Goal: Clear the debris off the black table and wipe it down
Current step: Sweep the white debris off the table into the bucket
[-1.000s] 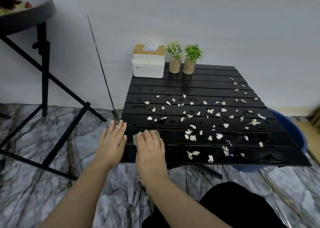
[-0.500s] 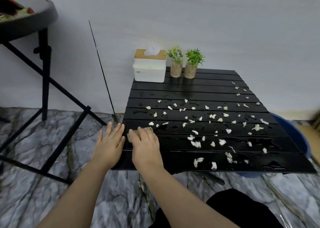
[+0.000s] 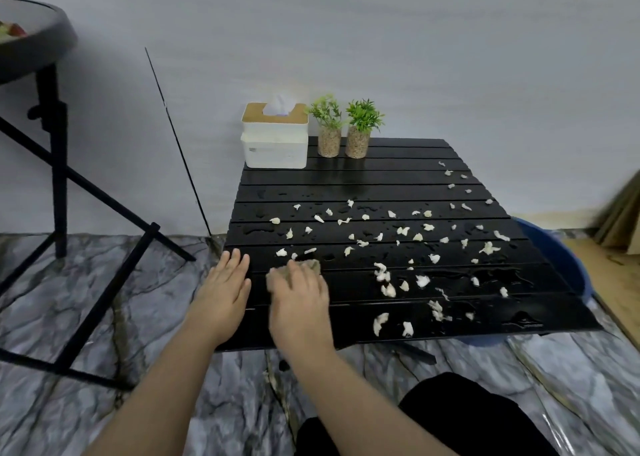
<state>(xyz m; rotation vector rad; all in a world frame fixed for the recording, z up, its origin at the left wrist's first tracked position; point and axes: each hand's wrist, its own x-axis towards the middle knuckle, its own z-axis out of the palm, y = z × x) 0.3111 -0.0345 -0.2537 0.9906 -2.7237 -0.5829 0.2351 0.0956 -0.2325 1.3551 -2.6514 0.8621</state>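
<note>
The low black slatted table (image 3: 381, 181) is wet and strewn with several white scraps of debris (image 3: 384, 275) across its middle and right side. My right hand (image 3: 299, 299) presses flat on a beige cloth (image 3: 310, 265) at the table's front left; the cloth mostly hides beneath the fingers. My left hand (image 3: 225, 289) lies flat and open at the table's left edge, just beside the right hand, holding nothing.
A white tissue box (image 3: 275, 136) and two small potted plants (image 3: 329, 126) (image 3: 362, 128) stand along the table's back edge. A blue basin (image 3: 557, 258) sits on the floor at the right. A black stand with a round top (image 3: 52, 136) is on the left.
My right hand has slid the cloth slightly to the right and forward along the front left slats. My left hand stayed at the left edge. The camera view shifted a little.
</note>
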